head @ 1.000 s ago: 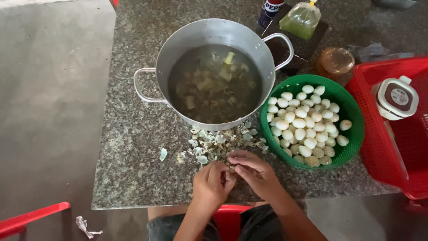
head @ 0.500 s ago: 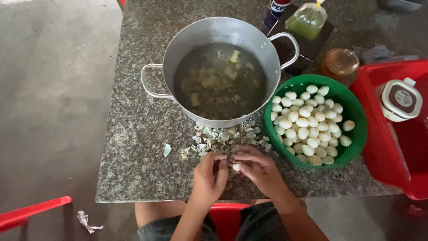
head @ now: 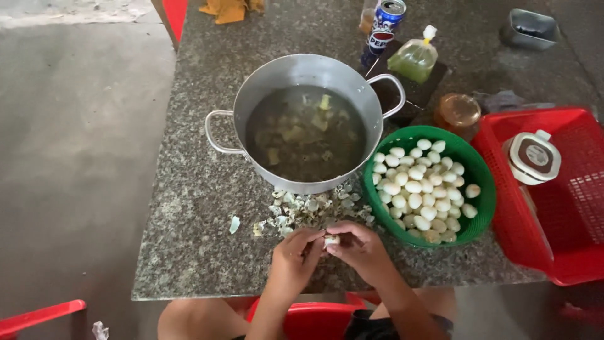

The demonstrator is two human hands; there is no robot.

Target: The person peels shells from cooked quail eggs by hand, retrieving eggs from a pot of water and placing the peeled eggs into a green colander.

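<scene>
Both my hands meet at the near edge of a speckled granite table [head: 189, 245]. My left hand [head: 294, 257] and my right hand [head: 360, 249] pinch one small pale egg [head: 331, 240] between their fingertips. Just beyond them lies a heap of broken shell bits [head: 308, 211]. Behind the heap stands a large metal pot [head: 305, 129] holding murky water with floating pieces. To its right a green bowl [head: 473, 170] is full of several small white peeled eggs [head: 418, 186].
A red plastic basket [head: 553, 208] with a lidded white container [head: 533, 157] sits at the right. A drink can [head: 384, 28], a bag of yellow-green liquid [head: 415, 58], a brown-lidded jar [head: 459, 112] and a grey tray [head: 531, 28] stand at the back. Red chairs below.
My hands stay together on the egg at the table edge, fingers shifting slightly. The camera has tilted, so the pot and bowl sit lower in view.
</scene>
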